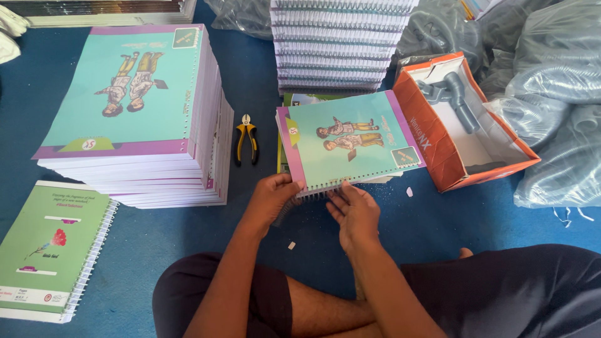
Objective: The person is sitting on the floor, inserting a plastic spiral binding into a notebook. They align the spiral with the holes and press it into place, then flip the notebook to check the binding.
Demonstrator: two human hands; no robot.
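Note:
A teal notebook with a purple border and a drawing of two children is held tilted above the blue floor, its punched edge and wire spiral toward me. My left hand grips its near left corner. My right hand has its fingers at the wire binding along the near edge. More notebooks lie under it.
A tall stack of unbound teal notebooks stands at left, a green spiral-bound stack at near left, another bound stack behind. Yellow-handled pliers lie between. An orange box with grey pipe fittings and plastic bags sit at right.

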